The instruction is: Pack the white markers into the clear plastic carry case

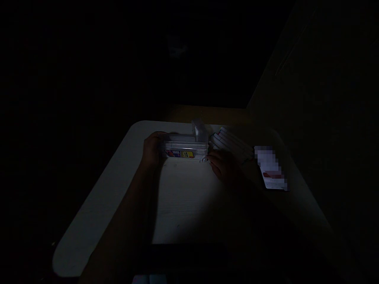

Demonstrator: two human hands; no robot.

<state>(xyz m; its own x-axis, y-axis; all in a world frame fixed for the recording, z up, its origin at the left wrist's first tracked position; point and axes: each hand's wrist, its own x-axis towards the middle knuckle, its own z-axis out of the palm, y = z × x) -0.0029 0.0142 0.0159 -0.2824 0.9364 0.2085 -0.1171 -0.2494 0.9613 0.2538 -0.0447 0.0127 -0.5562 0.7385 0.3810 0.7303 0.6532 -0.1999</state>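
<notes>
The scene is very dark. A clear plastic case (186, 146) with a blue, red and yellow label lies on a white table (177, 205). My left hand (152, 150) is wrapped round the case's left end. My right hand (223, 165) sits at the case's right front corner, fingers curled near a small white latch. Whether it pinches the latch is too dim to tell. Several white markers (232, 142) lie in a row just right of the case, behind my right hand.
A white card or booklet (271, 169) lies at the right of the table. A wall rises at the right. The table's rounded far edge runs behind the case. Beyond it everything is black.
</notes>
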